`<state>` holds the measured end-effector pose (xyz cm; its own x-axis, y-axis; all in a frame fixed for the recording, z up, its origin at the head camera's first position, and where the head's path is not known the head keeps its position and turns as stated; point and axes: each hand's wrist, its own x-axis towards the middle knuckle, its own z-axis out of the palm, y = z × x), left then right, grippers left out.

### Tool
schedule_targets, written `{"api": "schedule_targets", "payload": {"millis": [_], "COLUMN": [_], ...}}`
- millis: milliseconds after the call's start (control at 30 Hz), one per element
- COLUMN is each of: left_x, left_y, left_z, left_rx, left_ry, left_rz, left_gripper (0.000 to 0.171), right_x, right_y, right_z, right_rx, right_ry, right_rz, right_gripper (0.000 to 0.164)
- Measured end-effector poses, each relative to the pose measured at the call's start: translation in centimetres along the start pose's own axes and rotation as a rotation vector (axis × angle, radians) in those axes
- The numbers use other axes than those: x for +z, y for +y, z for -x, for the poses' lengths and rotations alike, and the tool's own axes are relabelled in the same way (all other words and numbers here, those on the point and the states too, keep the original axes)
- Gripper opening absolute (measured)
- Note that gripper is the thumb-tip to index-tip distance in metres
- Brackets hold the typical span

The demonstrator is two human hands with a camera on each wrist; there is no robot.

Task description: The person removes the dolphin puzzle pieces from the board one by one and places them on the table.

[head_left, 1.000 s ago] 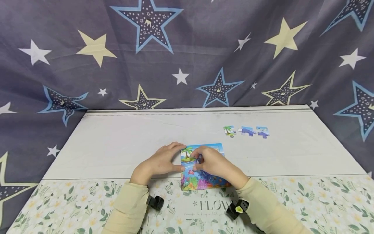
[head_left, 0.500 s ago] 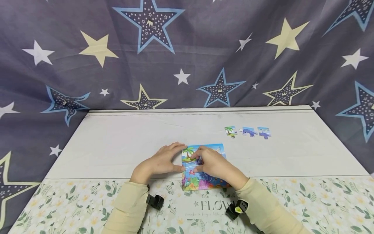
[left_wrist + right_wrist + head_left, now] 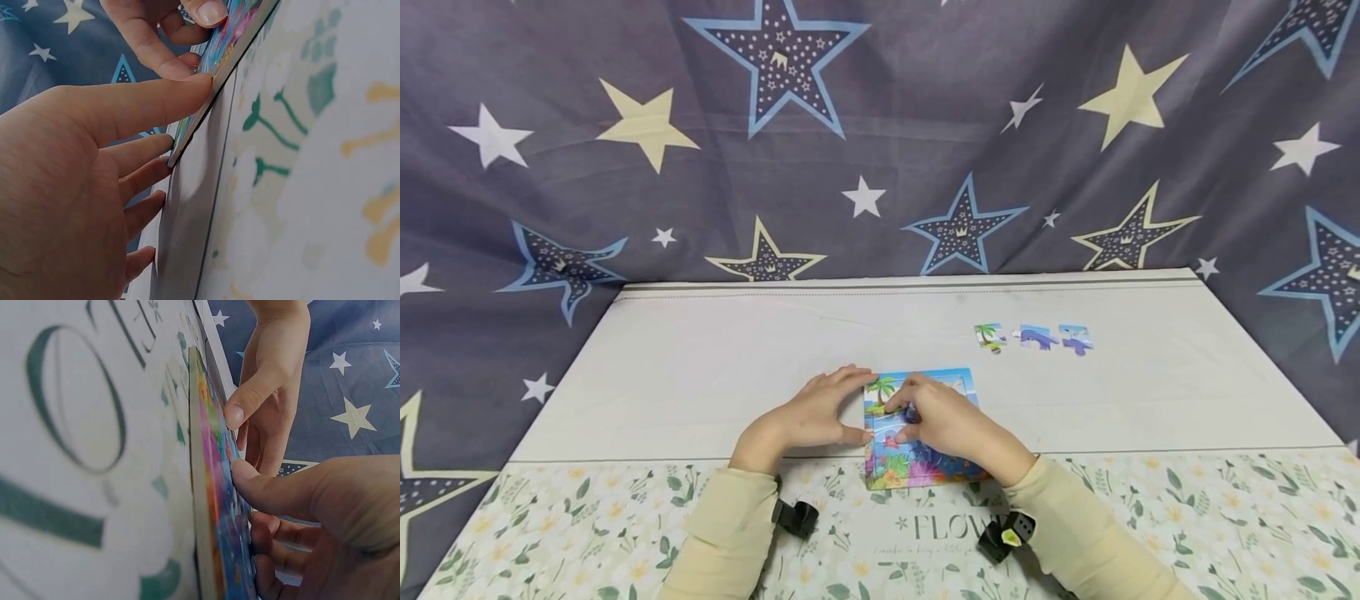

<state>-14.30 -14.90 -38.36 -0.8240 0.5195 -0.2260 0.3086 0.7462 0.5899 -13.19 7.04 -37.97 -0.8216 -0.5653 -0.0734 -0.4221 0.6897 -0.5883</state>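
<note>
A colourful sea-scene puzzle board (image 3: 891, 477) lies flat across the edge between the white and floral areas. My left hand (image 3: 811, 414) rests at its left side, thumb and fingertips touching the edge with the fingers fairly straight. Over the middle of the board, my right hand (image 3: 953, 419) pinches a bluish puzzle piece (image 3: 913, 414) between thumb and curled fingers. The hand hides most of that piece. In the right wrist view, the right thumb (image 3: 269, 487) lies against the board's face. The left wrist view shows the left thumb (image 3: 156, 103) on the board's rim.
Three loose puzzle pieces lie behind the board to the right: a palm-tree piece (image 3: 989, 335), a dolphin piece (image 3: 1036, 337) and another blue-purple piece (image 3: 1077, 338). A star-patterned curtain (image 3: 880, 142) hangs behind the white tabletop (image 3: 715, 358). A floral cover (image 3: 1187, 517) lies in front.
Both hands stay nearly in place on the board. The right fingers shift only very slightly over the piece. The loose pieces have not moved; the head view sways a little.
</note>
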Motion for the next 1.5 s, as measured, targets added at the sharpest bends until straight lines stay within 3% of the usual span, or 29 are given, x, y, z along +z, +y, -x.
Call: {"api": "schedule_targets", "payload": {"millis": [333,667,1000,1333,1500], "left_x": [0.03,-0.03,0.14,0.05,0.05], "left_y": [-0.10,0.02,-0.24,-0.10,-0.08], "left_z": [0.05,-0.20,-0.21,-0.02,-0.06], "left_rx": [-0.001,0.005,0.005,0.000,0.003], "left_ry": [0.010,0.000,0.008,0.003,0.001], "left_rz": [-0.002,-0.003,-0.009,-0.010,-0.010], "left_gripper": [0.085,0.085,0.085,0.084,0.085], "right_x": [0.06,-0.22,-0.11,0.03,0.17], "right_y": [0.04,0.15,0.23,0.03,-0.03], "right_z": [-0.09,0.05,-0.02,0.03,0.02], "right_rx": [-0.004,-0.013,-0.003,-0.018,-0.034], "right_ry": [-0.015,0.003,-0.009,-0.014,-0.009], "right_rz": [-0.020,-0.038,-0.092,-0.109,-0.110], "right_gripper": [0.037,0.022,0.020,0.039,0.023]}}
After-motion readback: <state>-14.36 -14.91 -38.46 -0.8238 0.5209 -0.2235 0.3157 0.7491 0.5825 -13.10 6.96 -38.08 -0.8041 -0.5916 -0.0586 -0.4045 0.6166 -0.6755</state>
